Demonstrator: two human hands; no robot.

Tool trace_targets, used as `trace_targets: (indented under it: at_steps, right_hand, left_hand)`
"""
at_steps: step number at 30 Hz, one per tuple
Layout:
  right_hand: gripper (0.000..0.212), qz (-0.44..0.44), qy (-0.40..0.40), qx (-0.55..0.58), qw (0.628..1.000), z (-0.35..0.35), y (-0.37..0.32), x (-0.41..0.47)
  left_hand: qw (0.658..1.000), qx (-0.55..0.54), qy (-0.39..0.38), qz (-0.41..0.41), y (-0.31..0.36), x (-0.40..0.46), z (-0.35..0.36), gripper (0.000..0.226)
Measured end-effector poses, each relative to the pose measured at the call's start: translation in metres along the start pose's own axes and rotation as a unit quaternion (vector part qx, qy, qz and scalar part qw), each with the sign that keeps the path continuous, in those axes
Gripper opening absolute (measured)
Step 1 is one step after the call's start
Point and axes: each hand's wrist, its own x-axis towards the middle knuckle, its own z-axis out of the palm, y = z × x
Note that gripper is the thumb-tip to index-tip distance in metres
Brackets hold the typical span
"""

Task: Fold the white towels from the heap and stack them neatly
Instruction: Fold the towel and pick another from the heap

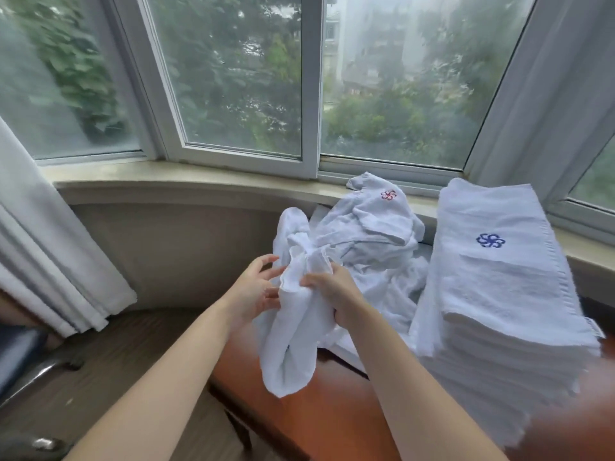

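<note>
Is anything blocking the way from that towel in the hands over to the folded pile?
Nothing visible does. Both hands hold the towel above the table; the stack lies to its right, its top bare. The heap sits behind.

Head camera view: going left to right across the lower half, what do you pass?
Curtain → left hand → crumpled towel held up → right hand → heap of unfolded towels → stack of folded towels.
</note>
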Motion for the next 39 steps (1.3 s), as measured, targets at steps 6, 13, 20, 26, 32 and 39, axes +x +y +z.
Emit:
trace_targets:
  at_steps: [6, 13, 20, 26, 32, 39]
  right_hand:
    - [0.026, -0.030, 0.076, 0.079, 0.993, -0.015, -0.014, 0.031]
    - [0.029, -0.008, 0.133, 0.128, 0.983, -0.051, -0.012, 0.064]
    - [0.036, 0.017, 0.190, 0.133, 0.973, -0.050, -0.008, 0.087]
    - [0.032, 0.045, 0.306, 0.007, 0.951, -0.013, 0.005, 0.089]
    - [0.031, 0.094, 0.403, 0.044, 0.910, -0.007, 0.020, 0.067]
    - [0.023, 0.154, 0.491, 0.005, 0.857, -0.037, 0.037, 0.037]
  left_hand:
    - [0.998, -0.021, -0.047, -0.036, 0.026, 0.054, 0.013, 0.054]
    - [0.992, 0.102, -0.075, -0.028, 0.037, 0.111, 0.024, 0.044]
    - [0.952, 0.205, -0.228, 0.012, 0.026, 0.172, 0.016, 0.061]
    - [0.895, 0.212, -0.392, -0.027, -0.002, 0.196, 0.005, 0.081]
    - [0.853, 0.208, -0.474, -0.071, -0.008, 0.214, 0.011, 0.074]
    - [0.763, 0.493, -0.366, 0.205, -0.017, 0.241, 0.090, 0.042]
